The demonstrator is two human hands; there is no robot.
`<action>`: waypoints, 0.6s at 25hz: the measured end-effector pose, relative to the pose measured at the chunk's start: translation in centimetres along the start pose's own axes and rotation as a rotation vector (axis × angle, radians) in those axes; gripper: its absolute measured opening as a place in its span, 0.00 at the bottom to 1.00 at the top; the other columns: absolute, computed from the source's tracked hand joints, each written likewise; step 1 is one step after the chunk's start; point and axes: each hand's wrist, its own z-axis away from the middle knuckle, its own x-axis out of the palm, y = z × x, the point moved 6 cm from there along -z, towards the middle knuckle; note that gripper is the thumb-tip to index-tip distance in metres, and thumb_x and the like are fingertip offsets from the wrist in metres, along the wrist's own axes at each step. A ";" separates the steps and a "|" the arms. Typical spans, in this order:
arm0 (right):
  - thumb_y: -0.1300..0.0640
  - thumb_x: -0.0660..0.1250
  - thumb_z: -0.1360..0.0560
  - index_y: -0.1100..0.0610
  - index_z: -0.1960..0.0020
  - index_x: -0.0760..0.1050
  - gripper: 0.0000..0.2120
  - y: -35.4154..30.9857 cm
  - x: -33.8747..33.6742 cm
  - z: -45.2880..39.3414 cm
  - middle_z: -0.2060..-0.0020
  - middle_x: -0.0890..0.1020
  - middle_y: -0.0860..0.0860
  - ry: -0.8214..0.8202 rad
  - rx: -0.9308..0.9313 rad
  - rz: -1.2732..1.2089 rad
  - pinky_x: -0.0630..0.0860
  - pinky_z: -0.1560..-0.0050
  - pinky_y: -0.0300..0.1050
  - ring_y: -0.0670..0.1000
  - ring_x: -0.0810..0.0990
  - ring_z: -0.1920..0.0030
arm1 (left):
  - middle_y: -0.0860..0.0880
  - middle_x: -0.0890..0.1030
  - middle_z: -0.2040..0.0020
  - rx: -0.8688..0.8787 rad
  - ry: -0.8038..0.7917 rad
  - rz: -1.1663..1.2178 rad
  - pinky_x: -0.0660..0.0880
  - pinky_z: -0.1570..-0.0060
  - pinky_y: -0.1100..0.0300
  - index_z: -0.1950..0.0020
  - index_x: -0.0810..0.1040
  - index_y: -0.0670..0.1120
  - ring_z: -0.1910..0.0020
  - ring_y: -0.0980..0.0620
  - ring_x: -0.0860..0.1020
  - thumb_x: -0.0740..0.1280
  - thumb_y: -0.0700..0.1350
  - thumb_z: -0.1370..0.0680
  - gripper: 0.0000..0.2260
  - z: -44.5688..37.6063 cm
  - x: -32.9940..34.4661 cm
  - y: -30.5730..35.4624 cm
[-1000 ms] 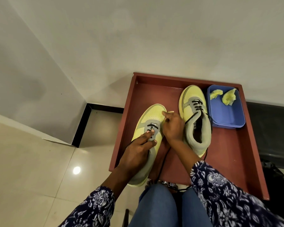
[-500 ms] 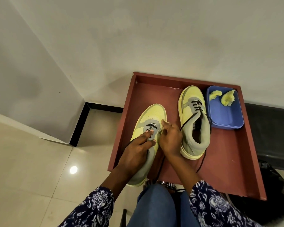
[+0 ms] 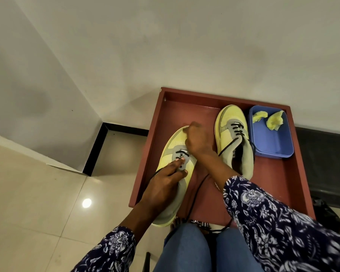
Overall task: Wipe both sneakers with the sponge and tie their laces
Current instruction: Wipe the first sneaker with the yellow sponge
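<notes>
Two yellow-and-grey sneakers with loose black laces stand on a red-brown tray (image 3: 273,183). My left hand (image 3: 161,185) grips the left sneaker (image 3: 173,148) at its side, with the forefinger laid on the grey tongue. On that sneaker's toe, my right hand (image 3: 196,142) has its fingers curled around a small sponge piece, which is almost wholly hidden. The right sneaker (image 3: 232,118) stands untouched beside it. A black lace (image 3: 196,191) trails from it across the tray toward my knees.
A blue tub (image 3: 271,142) at the tray's back right holds two yellow sponge pieces (image 3: 276,120). White walls rise behind and to the left of the tray. Pale floor tiles (image 3: 47,203) lie to the left, and a dark bench (image 3: 326,154) to the right.
My right hand has slid from beside the tongue forward to the left sneaker's toe. The left hand has kept its hold on the sneaker.
</notes>
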 end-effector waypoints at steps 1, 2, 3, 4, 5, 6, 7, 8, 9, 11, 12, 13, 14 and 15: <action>0.67 0.58 0.25 0.62 0.36 0.73 0.18 -0.9 0.4 0.2 0.40 0.75 0.60 -0.037 -0.079 0.055 0.70 0.41 0.46 0.58 0.74 0.40 | 0.38 0.80 0.44 0.005 0.005 -0.008 0.78 0.52 0.55 0.52 0.83 0.40 0.47 0.41 0.81 0.58 0.36 0.29 0.14 0.0 -0.1 0.1; 0.66 0.60 0.25 0.62 0.37 0.73 0.17 -1.8 1.0 0.6 0.40 0.75 0.60 -0.084 -0.168 0.101 0.71 0.41 0.46 0.58 0.73 0.39 | 0.38 0.81 0.45 0.014 0.006 -0.018 0.78 0.52 0.55 0.52 0.83 0.40 0.48 0.41 0.81 0.57 0.37 0.29 0.16 -0.1 -0.1 0.2; 0.64 0.62 0.25 0.62 0.37 0.74 0.17 -2.4 1.6 1.0 0.40 0.75 0.60 -0.131 -0.252 0.144 0.71 0.41 0.47 0.58 0.72 0.39 | 0.38 0.81 0.45 0.022 0.008 -0.026 0.78 0.52 0.56 0.52 0.83 0.39 0.48 0.42 0.81 0.56 0.37 0.29 0.16 -0.1 -0.1 0.3; 0.63 0.63 0.25 0.62 0.37 0.74 0.17 -2.5 2.1 1.0 0.40 0.75 0.59 -0.168 -0.317 0.188 0.71 0.40 0.48 0.59 0.72 0.38 | 0.38 0.81 0.45 0.021 0.007 -0.027 0.78 0.52 0.56 0.52 0.83 0.39 0.48 0.42 0.81 0.56 0.37 0.29 0.16 -0.2 -0.1 0.4; 0.63 0.62 0.25 0.62 0.38 0.75 0.16 -2.4 2.3 0.8 0.40 0.75 0.59 -0.179 -0.353 0.203 0.70 0.40 0.48 0.59 0.71 0.38 | 0.38 0.81 0.45 0.013 0.005 -0.024 0.78 0.53 0.55 0.52 0.83 0.39 0.48 0.42 0.81 0.56 0.37 0.29 0.16 -0.2 -0.1 0.3; 0.64 0.60 0.24 0.62 0.39 0.75 0.15 -2.1 2.2 0.3 0.40 0.75 0.60 -0.187 -0.347 0.196 0.70 0.39 0.48 0.59 0.71 0.38 | 0.38 0.81 0.45 0.000 0.000 -0.019 0.79 0.54 0.54 0.52 0.83 0.39 0.47 0.42 0.81 0.56 0.37 0.29 0.16 -0.1 -0.1 0.2; 0.64 0.58 0.24 0.62 0.39 0.75 0.15 -1.4 1.8 -0.2 0.39 0.75 0.60 -0.183 -0.299 0.156 0.70 0.39 0.47 0.59 0.71 0.38 | 0.39 0.81 0.44 -0.011 -0.003 -0.017 0.79 0.55 0.53 0.51 0.83 0.40 0.47 0.41 0.81 0.56 0.37 0.29 0.16 0.0 0.0 0.1; 0.64 0.56 0.24 0.63 0.40 0.75 0.16 -0.6 1.4 -0.8 0.39 0.75 0.60 -0.177 -0.255 0.141 0.69 0.40 0.46 0.59 0.71 0.38 | 0.39 0.80 0.44 -0.020 -0.006 -0.014 0.79 0.56 0.52 0.51 0.82 0.40 0.47 0.41 0.80 0.56 0.37 0.29 0.16 0.1 0.0 0.1; 0.64 0.55 0.23 0.63 0.40 0.75 0.16 0.1 0.8 -1.4 0.40 0.75 0.60 -0.162 -0.223 0.124 0.69 0.41 0.45 0.60 0.72 0.39 | 0.39 0.80 0.43 -0.027 -0.005 -0.010 0.80 0.56 0.51 0.51 0.82 0.41 0.46 0.42 0.80 0.56 0.37 0.29 0.16 0.1 0.1 0.0; 0.64 0.56 0.23 0.62 0.36 0.73 0.17 0.7 -0.1 -2.3 0.39 0.75 0.61 -0.147 -0.221 0.149 0.68 0.41 0.45 0.60 0.73 0.39 | 0.39 0.80 0.43 -0.031 -0.008 0.004 0.80 0.54 0.51 0.50 0.82 0.41 0.45 0.42 0.80 0.56 0.37 0.29 0.16 0.1 0.1 -0.1; 0.64 0.57 0.24 0.61 0.35 0.72 0.18 0.9 -0.5 -2.7 0.39 0.75 0.60 -0.144 -0.219 0.140 0.67 0.40 0.45 0.59 0.73 0.38 | 0.39 0.80 0.42 -0.026 -0.010 0.013 0.79 0.53 0.51 0.49 0.82 0.40 0.44 0.42 0.79 0.57 0.37 0.29 0.16 0.2 0.2 -0.1; 0.65 0.57 0.24 0.60 0.35 0.72 0.19 0.9 -0.7 -3.0 0.38 0.76 0.60 -0.148 -0.198 0.112 0.67 0.38 0.45 0.59 0.73 0.38 | 0.39 0.79 0.42 -0.021 -0.004 0.021 0.79 0.51 0.51 0.48 0.81 0.40 0.44 0.42 0.79 0.58 0.36 0.29 0.15 0.3 0.2 -0.1; 0.66 0.58 0.25 0.59 0.35 0.73 0.19 1.0 -0.9 -3.3 0.38 0.76 0.59 -0.158 -0.162 0.083 0.67 0.37 0.45 0.58 0.73 0.38 | 0.39 0.79 0.42 -0.024 0.008 0.038 0.78 0.48 0.52 0.46 0.80 0.41 0.42 0.43 0.78 0.60 0.35 0.28 0.15 0.5 0.3 -0.2; 0.66 0.59 0.25 0.59 0.36 0.74 0.18 1.0 -0.8 -3.5 0.38 0.77 0.58 -0.156 -0.149 0.092 0.68 0.36 0.46 0.58 0.74 0.38 | 0.40 0.78 0.41 -0.038 0.024 0.062 0.77 0.45 0.55 0.43 0.78 0.42 0.40 0.44 0.76 0.62 0.35 0.28 0.15 0.7 0.2 -0.4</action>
